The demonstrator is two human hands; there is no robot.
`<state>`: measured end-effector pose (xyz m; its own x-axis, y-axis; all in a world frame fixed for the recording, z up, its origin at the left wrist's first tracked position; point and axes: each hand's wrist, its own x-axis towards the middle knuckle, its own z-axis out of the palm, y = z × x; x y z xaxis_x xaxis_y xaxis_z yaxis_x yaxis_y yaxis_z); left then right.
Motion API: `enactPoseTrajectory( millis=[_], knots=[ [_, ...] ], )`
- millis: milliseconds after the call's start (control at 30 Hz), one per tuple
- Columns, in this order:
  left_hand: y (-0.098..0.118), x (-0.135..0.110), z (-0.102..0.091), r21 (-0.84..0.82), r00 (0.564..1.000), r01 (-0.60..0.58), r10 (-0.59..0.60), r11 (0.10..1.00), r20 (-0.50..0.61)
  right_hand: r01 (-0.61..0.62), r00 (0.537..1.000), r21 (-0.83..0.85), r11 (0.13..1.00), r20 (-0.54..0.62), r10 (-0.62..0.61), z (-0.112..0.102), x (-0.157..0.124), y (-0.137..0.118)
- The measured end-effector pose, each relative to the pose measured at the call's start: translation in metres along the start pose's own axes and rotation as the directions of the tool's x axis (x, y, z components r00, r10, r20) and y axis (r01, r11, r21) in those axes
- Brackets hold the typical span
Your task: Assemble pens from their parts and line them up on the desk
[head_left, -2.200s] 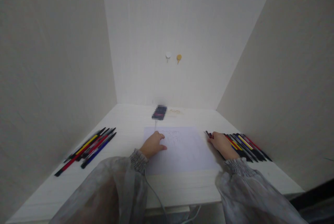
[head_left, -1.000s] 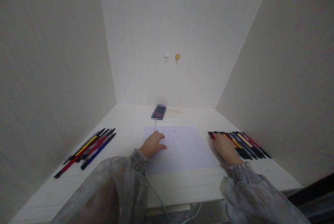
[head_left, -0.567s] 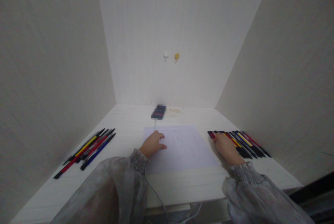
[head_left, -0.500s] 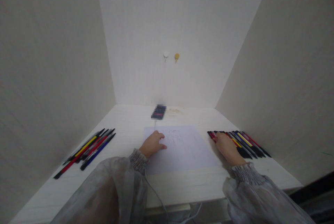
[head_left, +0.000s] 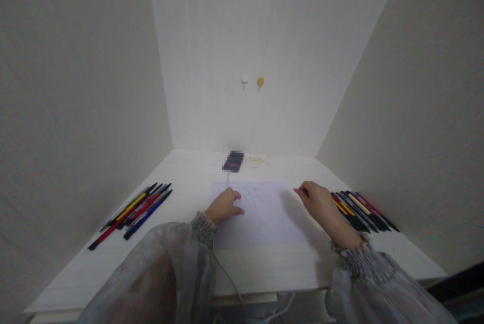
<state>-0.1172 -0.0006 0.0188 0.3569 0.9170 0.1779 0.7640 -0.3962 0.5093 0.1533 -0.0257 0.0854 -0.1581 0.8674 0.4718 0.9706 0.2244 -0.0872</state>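
A sheet of white paper (head_left: 260, 223) with faint handwriting lies on the white tabletop. My left hand (head_left: 224, 205) rests on its left edge, thumb and forefinger apart, holding nothing. Over the right edge of the paper is my right hand (head_left: 315, 203), fingers pinched together; whatever they may hold is hidden. Beside and partly behind that hand lies a row of pens (head_left: 363, 208) in black, red, yellow and grey. Another group of pens (head_left: 139, 208), red, yellow, blue and black, lies loosely on the left.
A dark, pixelated phone-like object (head_left: 233, 162) lies at the back with a white cable (head_left: 229, 271) running forward under my left sleeve. Plain walls enclose the table (head_left: 189, 178) on three sides. A white hook (head_left: 244, 79) and a yellow hook (head_left: 260, 82) are on the back wall.
My right hand has lifted from the left end of the right-hand pens and moved left towards the paper, fingers pinched. My left hand stays on the paper. The view has shifted slightly.
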Motion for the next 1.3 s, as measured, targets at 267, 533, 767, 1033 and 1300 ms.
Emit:
enactPoseTrajectory(
  millis=[267,533,767,1033,1300],
  knots=[
    [0.008,-0.003,-0.006,-0.008,0.999,0.048,-0.049,0.999,-0.016,0.198,0.979,0.393,0.898,-0.128,-0.159,0.050,0.033,-0.071],
    [0.002,0.002,-0.004,0.011,0.991,0.014,-0.013,1.000,-0.135,0.259,0.964,0.440,0.860,-0.057,-0.261,0.083,0.020,-0.075],
    [-0.003,-0.001,-0.021,0.095,0.953,0.159,-0.128,0.983,-0.274,0.199,0.979,0.523,0.829,-0.072,-0.190,0.084,0.020,-0.072],
    [-0.025,-0.037,-0.055,0.308,0.832,0.484,-0.323,0.819,-0.450,0.144,0.989,0.606,0.782,-0.080,-0.121,0.090,0.023,-0.063],
    [-0.064,-0.070,-0.074,0.421,0.685,0.723,-0.491,0.548,-0.538,0.136,0.990,0.624,0.769,-0.063,-0.124,0.094,0.022,-0.065]
  ],
)
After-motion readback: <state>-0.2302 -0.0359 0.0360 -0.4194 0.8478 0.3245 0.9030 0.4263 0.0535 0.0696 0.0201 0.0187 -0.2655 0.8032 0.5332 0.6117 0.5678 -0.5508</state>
